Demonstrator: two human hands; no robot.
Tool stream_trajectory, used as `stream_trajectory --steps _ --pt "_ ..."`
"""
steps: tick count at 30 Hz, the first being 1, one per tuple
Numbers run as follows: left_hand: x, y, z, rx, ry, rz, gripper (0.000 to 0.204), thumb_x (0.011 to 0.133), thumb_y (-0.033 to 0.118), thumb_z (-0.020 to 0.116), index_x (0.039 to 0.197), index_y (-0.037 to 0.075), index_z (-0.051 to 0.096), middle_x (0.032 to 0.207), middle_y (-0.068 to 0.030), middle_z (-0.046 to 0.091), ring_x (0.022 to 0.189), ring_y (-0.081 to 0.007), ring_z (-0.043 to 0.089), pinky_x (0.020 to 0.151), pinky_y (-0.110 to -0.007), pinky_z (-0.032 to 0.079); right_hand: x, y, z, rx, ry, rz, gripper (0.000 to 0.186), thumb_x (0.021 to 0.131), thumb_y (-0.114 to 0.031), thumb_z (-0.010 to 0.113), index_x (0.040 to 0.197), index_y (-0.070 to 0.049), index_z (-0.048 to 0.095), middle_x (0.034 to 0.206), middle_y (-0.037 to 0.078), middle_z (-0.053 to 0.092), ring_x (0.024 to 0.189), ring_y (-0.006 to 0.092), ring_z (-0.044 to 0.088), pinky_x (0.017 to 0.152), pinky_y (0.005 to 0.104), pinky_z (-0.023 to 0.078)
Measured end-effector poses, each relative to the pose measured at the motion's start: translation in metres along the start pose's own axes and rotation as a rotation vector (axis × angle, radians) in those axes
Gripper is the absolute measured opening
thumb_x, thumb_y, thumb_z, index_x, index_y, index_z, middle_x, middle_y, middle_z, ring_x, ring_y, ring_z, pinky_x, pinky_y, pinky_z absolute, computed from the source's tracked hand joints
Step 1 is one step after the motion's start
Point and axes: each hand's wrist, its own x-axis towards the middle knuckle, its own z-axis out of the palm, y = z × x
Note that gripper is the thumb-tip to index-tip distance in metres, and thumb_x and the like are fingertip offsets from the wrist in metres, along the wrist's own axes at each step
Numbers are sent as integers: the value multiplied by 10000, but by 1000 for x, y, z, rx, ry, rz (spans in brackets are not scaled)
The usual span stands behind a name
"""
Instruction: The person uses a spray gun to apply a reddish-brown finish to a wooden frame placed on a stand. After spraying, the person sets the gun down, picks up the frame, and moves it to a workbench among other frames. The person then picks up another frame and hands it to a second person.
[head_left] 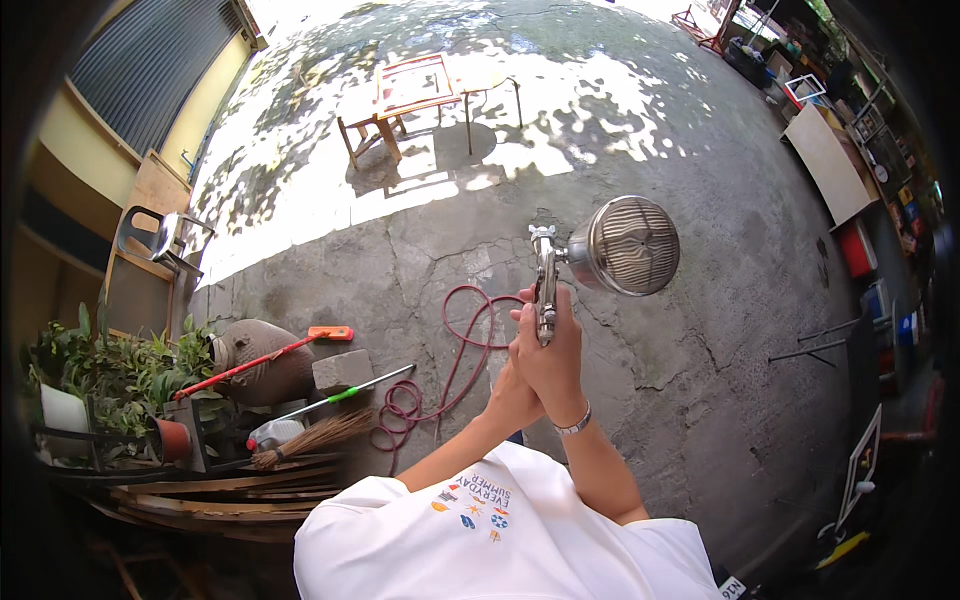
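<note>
In my right hand (560, 355), the spray gun (544, 275) has its cup (630, 245) to the right; the hose (445, 408) loops to my left; farther left, a concrete block (342, 371) lies beside a clay jar (262, 362).

Left grip (513, 392) partly hidden behind the right grip (554, 362)

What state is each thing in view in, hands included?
Right grip: closed on the spray gun.
Left grip: against the right grip; hold partly hidden.
Spray gun: held up, metal cup attached.
Red hose: loosely looped on the ground.
Clay jar: lying on its side.
Straw broom: lying down.
Silver wristband: fastened.
Corrugated shutter: closed.
Plants: green, leafy.
</note>
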Motion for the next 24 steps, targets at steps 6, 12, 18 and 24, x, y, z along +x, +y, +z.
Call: stream_trajectory --steps 6,12,18,24 --pt "141 -53 62 61 -717 -564 257 899 218 674 1024 15 578 821 -178 665 805 -336 688 705 -403 527 184 5 -52 51 113 248 263 1015 -239 570 1139 -9 542 856 63 645 656 135 657 509 273 499" --pt "198 -217 96 151 -673 -483 211 914 244 655 930 40 604 794 -203 661 742 -399 635 648 -454 468 364 39 -106 46 349 -38 390 1004 -360 598 985 26 650 840 66 690 545 32 505 435 193 345" --pt "265 -323 74 462 -387 -844 254 924 310 633 972 62 651 916 -216 695 904 -434 657 747 -514 504 571 77 -175 -65 382 -159 400 991 -378 617 1010 18 668 805 41 695 444 -4 413 364 185 266" --pt "351 -369 93 572 106 -1156 305 970 362 576 992 65 640 930 -259 679 949 -472 636 778 -542 490 777 138 -184 -119 312 -196 399 984 -389 625 987 6 682 762 35 690 415 0 400 354 190 265"
